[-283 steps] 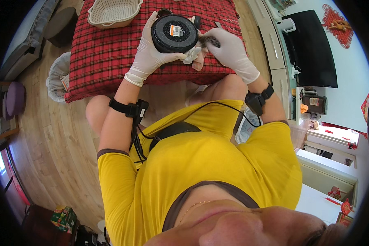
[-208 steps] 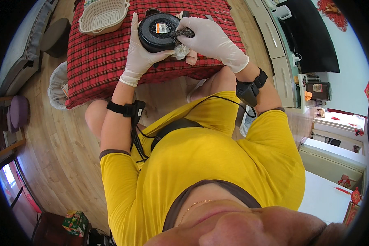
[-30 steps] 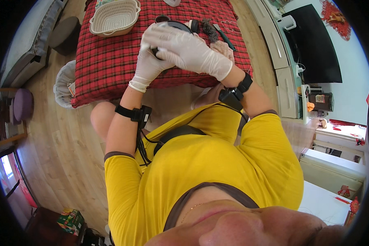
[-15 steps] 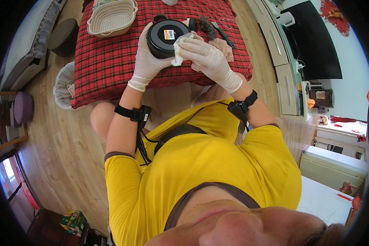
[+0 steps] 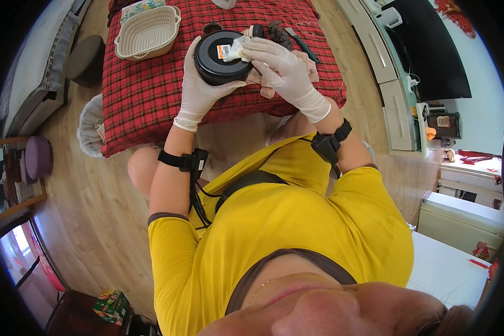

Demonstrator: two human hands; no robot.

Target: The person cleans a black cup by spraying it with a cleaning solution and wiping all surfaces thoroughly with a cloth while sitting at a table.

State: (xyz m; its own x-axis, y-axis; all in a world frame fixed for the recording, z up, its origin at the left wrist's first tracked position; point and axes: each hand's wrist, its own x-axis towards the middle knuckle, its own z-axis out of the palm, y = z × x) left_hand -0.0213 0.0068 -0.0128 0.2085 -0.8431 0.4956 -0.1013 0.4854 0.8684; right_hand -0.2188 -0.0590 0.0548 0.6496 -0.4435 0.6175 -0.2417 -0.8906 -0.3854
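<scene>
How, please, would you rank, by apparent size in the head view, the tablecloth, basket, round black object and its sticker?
1. Tablecloth
2. Basket and round black object, too alike to rank
3. Sticker

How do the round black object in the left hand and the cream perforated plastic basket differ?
Shape: the round black object is circular; the cream perforated plastic basket is roughly rectangular with rounded corners.
Surface: the black object shows a solid face with a sticker; the basket is open-topped and full of small holes.
Position: the white-gloved left hand holds the black object; the basket rests on the red plaid tablecloth.
Both look rigid.
</scene>
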